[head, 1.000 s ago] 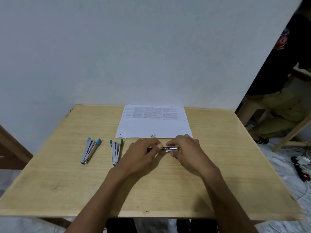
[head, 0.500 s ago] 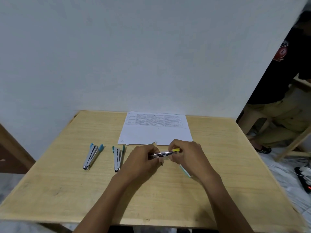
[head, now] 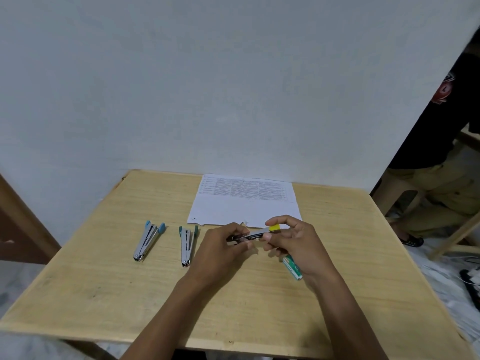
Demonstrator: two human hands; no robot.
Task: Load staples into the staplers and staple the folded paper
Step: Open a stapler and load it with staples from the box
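A small metal stapler with a yellow end [head: 259, 233] is held just above the wooden table [head: 104, 255] by both hands. My left hand [head: 223, 248] grips its front end. My right hand [head: 293, 240] pinches the yellow rear end, and a green and white staple box [head: 292, 267] shows beneath its palm. The folded printed paper [head: 244, 201] lies flat just beyond the hands. Two more metal staplers lie to the left: one with blue tips [head: 148, 241], one with green tips [head: 187, 242].
The table's far edge meets a white wall. At the right, a person in a dark shirt and khaki trousers [head: 441, 162] sits beside wooden furniture. Cables and a power strip [head: 470, 281] lie on the floor at the right.
Both hands have lifted the yellow-ended stapler slightly and spread apart along it. The yellow end and the staple box under my right hand have come into view. The view has tilted.
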